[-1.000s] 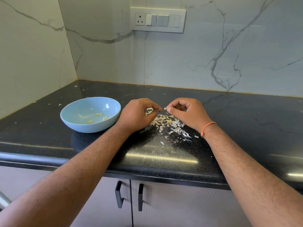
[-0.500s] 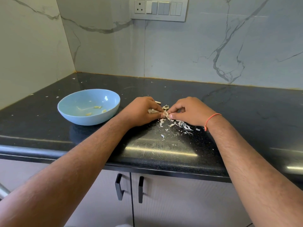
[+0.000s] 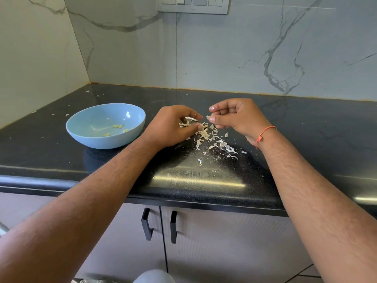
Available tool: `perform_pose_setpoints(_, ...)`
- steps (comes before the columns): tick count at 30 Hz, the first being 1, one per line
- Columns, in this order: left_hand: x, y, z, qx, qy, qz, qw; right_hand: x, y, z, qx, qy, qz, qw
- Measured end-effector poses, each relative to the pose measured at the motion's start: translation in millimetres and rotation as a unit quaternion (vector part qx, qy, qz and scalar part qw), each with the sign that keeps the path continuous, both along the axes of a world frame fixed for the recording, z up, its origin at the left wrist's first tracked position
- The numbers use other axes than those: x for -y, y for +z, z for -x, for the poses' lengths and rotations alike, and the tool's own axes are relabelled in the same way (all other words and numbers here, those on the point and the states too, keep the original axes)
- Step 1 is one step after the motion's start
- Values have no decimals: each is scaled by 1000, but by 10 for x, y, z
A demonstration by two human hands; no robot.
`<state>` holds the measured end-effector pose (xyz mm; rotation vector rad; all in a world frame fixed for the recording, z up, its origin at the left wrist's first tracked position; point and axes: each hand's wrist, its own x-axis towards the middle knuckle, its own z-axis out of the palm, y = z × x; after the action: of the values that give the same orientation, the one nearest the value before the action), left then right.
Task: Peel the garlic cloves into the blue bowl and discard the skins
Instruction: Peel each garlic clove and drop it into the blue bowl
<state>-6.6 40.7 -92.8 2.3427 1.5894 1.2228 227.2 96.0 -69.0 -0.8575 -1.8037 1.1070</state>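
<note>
A blue bowl sits on the black counter at the left, with a few peeled garlic cloves inside. Just right of it, my left hand curls its fingers round a garlic clove with loose skin. My right hand is raised a little above the counter and pinches a small flake of skin between thumb and finger. Between and below both hands lies a pile of garlic skins.
The black counter runs to marble walls at the back and left, meeting in a corner. Small skin flakes are scattered over it. Its front edge overhangs cabinet doors with two black handles. A switch panel is on the back wall.
My hands were together low over the skin pile; now they have parted and my right hand has lifted, pulling a flake of skin away. The view has tilted down a little.
</note>
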Motion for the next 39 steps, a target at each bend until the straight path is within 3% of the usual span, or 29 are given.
perform_pose_setpoints(4, 18, 20, -27, -31, -23, -56, 998, 18, -32, 54, 8, 36, 32, 999)
perform_pose_setpoints(15, -26, 2, -47, -2, -39, -33, 999, 66, -18, 79, -32, 60, 72, 995)
perform_pose_setpoints(20, 9, 33, -48, 3, -21, -2, 1000, 90, -4, 97, -25, 33, 51, 998)
perform_pose_setpoints(34, 32, 54, -59, 19, -11, -20, 1000, 88, 27, 106, -18, 2, 14, 1000)
perform_pose_setpoints(39, 29, 51, -63, 61, -11, -12, 998, 69, 5, 109, -7, -17, -4, 1000)
